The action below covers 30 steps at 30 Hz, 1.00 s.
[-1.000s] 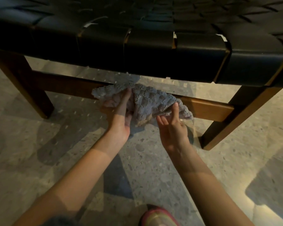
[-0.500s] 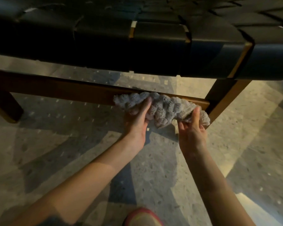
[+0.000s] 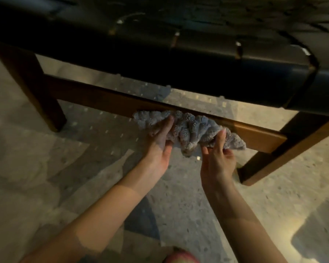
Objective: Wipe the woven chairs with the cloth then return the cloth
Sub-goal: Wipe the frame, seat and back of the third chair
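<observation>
A grey textured cloth (image 3: 190,130) is bunched against the wooden crossbar (image 3: 95,96) of a woven chair with a black strap seat (image 3: 198,59). My left hand (image 3: 160,143) grips the cloth's left part, thumb over it. My right hand (image 3: 217,154) pinches its right part, with the cloth's end sticking out beyond the fingers. Both hands hold the cloth on the bar's front face, right of its middle. The fingers behind the cloth are hidden.
Two wooden chair legs stand on the speckled stone floor (image 3: 46,177), one at the left (image 3: 32,88) and one at the right (image 3: 285,149). A pink shoe tip (image 3: 180,257) shows at the bottom edge between my forearms.
The cloth and both hands slid right along the crossbar toward the right leg, then came a little back left. The view shifted, so the left leg shows again.
</observation>
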Each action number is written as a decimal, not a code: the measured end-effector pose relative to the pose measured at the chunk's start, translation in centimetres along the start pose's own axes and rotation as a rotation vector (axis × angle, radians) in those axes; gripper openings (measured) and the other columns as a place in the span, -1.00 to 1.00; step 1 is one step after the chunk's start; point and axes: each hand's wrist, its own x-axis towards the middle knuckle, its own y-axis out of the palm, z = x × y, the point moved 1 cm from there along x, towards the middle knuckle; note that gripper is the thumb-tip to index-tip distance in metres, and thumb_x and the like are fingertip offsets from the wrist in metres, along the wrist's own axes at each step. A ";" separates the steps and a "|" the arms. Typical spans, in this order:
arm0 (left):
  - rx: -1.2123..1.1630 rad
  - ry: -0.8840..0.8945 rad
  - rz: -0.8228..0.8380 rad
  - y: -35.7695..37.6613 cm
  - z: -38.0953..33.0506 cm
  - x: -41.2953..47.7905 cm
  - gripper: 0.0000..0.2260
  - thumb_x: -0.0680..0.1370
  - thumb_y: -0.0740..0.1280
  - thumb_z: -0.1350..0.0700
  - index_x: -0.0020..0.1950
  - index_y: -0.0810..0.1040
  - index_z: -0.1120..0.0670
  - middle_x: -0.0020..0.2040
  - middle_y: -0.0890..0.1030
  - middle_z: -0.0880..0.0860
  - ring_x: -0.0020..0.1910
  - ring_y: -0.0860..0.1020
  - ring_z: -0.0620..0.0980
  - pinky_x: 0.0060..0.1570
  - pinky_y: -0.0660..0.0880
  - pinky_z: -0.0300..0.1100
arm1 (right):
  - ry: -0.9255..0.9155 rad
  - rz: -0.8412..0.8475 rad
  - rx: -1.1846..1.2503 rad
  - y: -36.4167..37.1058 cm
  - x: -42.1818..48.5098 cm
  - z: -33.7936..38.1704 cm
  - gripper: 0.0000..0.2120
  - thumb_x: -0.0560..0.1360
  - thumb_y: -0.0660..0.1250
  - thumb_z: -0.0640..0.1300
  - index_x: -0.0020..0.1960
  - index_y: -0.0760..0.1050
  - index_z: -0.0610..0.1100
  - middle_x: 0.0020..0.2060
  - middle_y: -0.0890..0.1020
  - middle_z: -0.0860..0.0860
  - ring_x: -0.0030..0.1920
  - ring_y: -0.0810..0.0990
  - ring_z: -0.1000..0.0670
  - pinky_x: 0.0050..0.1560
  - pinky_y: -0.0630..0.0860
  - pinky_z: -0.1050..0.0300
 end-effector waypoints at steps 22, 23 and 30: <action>-0.040 0.390 -0.446 -13.6 -17.1 5.0 -0.42 0.34 0.53 -0.03 0.28 0.48 0.16 0.11 0.63 0.12 -0.08 0.64 -0.02 -0.15 0.63 -0.14 | 0.294 0.475 -0.010 16.4 -5.5 -10.8 -0.94 0.59 0.24 -0.15 -0.01 0.46 -0.12 0.06 0.60 -0.10 0.10 0.57 -0.04 0.05 0.53 0.11; -0.020 0.405 -0.445 -13.2 -16.8 4.8 -0.46 0.35 0.53 -0.01 0.25 0.49 0.15 0.06 0.64 0.09 -0.07 0.64 -0.03 -0.12 0.63 -0.13 | 0.250 0.432 -0.046 16.2 -5.5 -10.7 -0.96 0.60 0.24 -0.16 -0.03 0.45 -0.09 -0.02 0.60 -0.04 0.06 0.56 -0.01 0.04 0.53 0.12; 0.209 0.349 -0.408 -9.3 -10.5 3.1 -0.19 0.19 0.56 -0.19 0.35 0.42 0.09 0.25 0.54 0.07 0.18 0.54 0.02 0.22 0.48 0.01 | -0.013 0.214 -0.248 11.9 -3.7 -9.0 -0.89 0.55 0.33 -0.07 -0.15 0.44 0.03 -0.17 0.60 0.06 -0.04 0.61 0.01 0.13 0.55 -0.06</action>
